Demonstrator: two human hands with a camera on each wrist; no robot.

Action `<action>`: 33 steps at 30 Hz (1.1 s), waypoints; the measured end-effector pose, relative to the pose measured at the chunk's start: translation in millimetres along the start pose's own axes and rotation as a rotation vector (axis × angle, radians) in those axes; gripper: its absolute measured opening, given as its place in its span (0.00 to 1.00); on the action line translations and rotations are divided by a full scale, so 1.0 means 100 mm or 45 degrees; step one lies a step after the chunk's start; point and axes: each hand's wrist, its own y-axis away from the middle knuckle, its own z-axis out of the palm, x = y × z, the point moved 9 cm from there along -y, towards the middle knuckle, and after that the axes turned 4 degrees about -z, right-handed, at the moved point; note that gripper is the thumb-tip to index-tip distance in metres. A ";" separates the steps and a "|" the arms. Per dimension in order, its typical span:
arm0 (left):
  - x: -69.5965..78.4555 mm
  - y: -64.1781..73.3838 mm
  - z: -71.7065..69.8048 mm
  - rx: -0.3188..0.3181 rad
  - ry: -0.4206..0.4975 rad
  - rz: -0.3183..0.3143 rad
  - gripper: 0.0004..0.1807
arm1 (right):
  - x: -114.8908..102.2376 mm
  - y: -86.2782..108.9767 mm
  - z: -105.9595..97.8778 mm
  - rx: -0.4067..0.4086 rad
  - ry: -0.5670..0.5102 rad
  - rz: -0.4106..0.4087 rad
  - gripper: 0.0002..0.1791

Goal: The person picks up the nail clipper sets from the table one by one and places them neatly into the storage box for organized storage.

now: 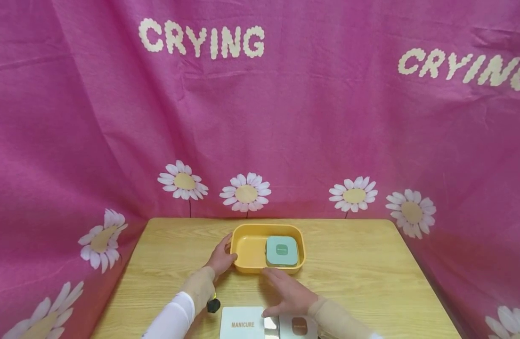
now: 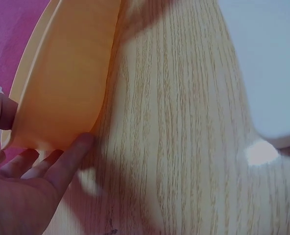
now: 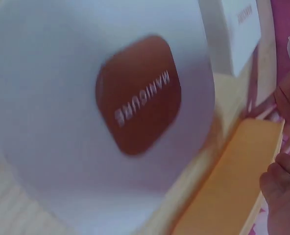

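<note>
A yellow plastic box (image 1: pixel 248 228) without a lid sits at the back middle of the table. In its right half lies a mint-green square case (image 1: pixel 281 259) with a darker green label. My left hand (image 1: pixel 221 256) grips the yellow box by its left end, thumb at the rim and fingers outside against the wall, as the left wrist view shows. At the front wall, my right hand (image 1: pixel 291 294) has its fingers extended to the rim and its thumb spread toward me. Below it lies a white case (image 1: pixel 300 332) with a brown label, partly hidden by the hand.
A white box (image 1: pixel 242 318) lettered MANICURE lies left of the labelled white case, at the near edge of the view. Something black and yellow (image 1: pixel 214 305) shows beside my left wrist. A pink curtain (image 1: pixel 294 117) with daisies hangs around the wooden table (image 1: pixel 357 263).
</note>
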 end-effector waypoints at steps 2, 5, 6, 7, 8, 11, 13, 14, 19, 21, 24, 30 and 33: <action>0.00 0.01 0.00 0.026 -0.025 0.002 0.48 | -0.01 0.00 0.07 -0.033 -0.012 0.019 0.61; 0.00 0.02 0.00 0.040 -0.046 -0.004 0.48 | -0.05 0.01 0.18 -0.076 0.001 0.020 0.60; 0.00 0.03 0.00 0.044 -0.051 -0.010 0.47 | -0.07 0.02 0.22 -0.084 0.007 0.008 0.60; -0.01 0.03 0.00 0.044 -0.055 -0.016 0.47 | -0.09 0.02 0.25 -0.089 0.010 -0.009 0.59; -0.02 0.03 0.00 0.045 -0.053 -0.026 0.47 | -0.12 0.02 0.28 -0.091 0.023 -0.029 0.59; -0.02 0.03 0.00 0.056 -0.075 -0.032 0.46 | -0.20 0.03 0.38 -0.102 0.043 -0.088 0.58; -0.01 0.03 -0.01 0.067 -0.090 -0.026 0.46 | -0.24 0.03 0.44 -0.112 0.034 -0.103 0.58; -0.01 0.02 -0.01 0.071 -0.096 -0.022 0.46 | -0.25 0.03 0.46 -0.121 0.035 -0.103 0.57; -0.01 0.00 0.00 0.050 -0.070 -0.033 0.46 | -0.30 0.05 0.58 -0.139 0.064 -0.133 0.55; -0.03 -0.01 0.00 0.038 -0.059 -0.041 0.46 | -0.34 0.04 0.62 -0.142 0.107 -0.181 0.55; -0.04 -0.03 -0.02 0.043 -0.071 -0.041 0.46 | -0.41 0.02 0.69 -0.142 0.189 -0.243 0.55; 0.00 -0.03 -0.02 0.043 -0.087 -0.022 0.46 | -0.57 0.01 0.76 -0.087 0.289 -0.306 0.42; 0.00 -0.01 -0.01 0.033 -0.085 -0.025 0.46 | -0.61 0.01 0.77 -0.025 0.328 -0.326 0.32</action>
